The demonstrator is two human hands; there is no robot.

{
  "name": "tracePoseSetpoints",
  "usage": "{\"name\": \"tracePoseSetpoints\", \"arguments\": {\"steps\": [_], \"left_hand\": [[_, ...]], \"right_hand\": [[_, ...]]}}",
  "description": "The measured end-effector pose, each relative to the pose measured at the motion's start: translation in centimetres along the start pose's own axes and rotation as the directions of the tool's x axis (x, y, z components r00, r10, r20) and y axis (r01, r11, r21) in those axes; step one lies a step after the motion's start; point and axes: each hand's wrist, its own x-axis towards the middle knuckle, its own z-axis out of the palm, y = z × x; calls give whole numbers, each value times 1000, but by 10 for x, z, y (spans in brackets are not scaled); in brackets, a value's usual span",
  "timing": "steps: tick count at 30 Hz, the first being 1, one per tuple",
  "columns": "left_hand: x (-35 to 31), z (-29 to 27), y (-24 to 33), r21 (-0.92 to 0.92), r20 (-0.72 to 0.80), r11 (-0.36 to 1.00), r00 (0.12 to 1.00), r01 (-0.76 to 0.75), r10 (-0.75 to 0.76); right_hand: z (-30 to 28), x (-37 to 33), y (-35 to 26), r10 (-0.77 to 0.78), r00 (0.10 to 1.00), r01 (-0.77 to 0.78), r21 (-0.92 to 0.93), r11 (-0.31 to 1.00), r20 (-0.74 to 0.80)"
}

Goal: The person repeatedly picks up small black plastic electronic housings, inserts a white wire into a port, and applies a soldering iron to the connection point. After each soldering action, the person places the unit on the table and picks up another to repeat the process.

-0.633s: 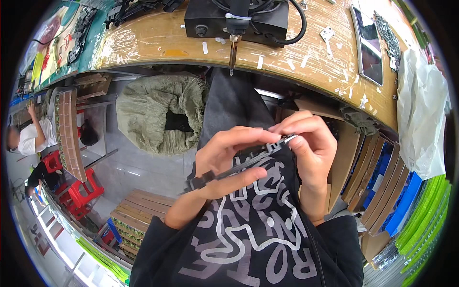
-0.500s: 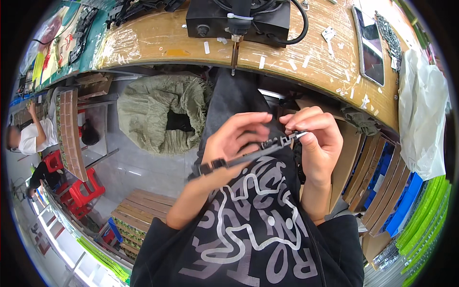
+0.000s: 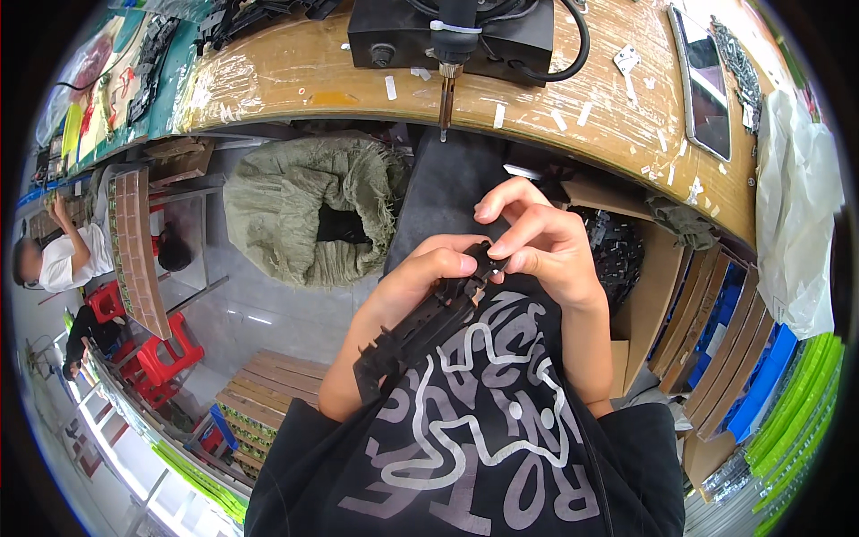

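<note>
A long black plastic part (image 3: 416,336) with clips and notches lies slantwise in front of my chest. My left hand (image 3: 420,277) is closed around its upper section, thumb on top. At the part's upper end, my right hand (image 3: 550,246) has thumb and index finger pinched together; whether a small piece sits between them is too small to tell. Its other fingers are bent above. Beyond my hands, a soldering-iron-like tool (image 3: 446,98) points down over the bench edge, apart from them.
The wooden bench (image 3: 268,85) carries a black box (image 3: 376,40), white scraps and a phone (image 3: 702,85). Below right stands a carton with black parts (image 3: 617,255). An olive cloth bundle (image 3: 277,206) is at left; a white plastic bag (image 3: 796,224) hangs right. Another person (image 3: 72,255) sits far left.
The black part has turned from nearly level and edge-on to a steeper slant, its broad side showing. My right hand has moved left and nearer my left hand, whose thumb now presses the part.
</note>
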Motion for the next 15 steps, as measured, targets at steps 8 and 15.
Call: {"name": "tracePoseSetpoints", "arguments": {"steps": [8,15], "left_hand": [[11,-3,4,477,-396,787,704,-391,590],[27,-4,24,658,-382,662,598,-359,704]], "right_hand": [[4,9,8,169,924,-219,-112,969,-344],[18,-2,-8,516,838,-488,181,854,-177]]}}
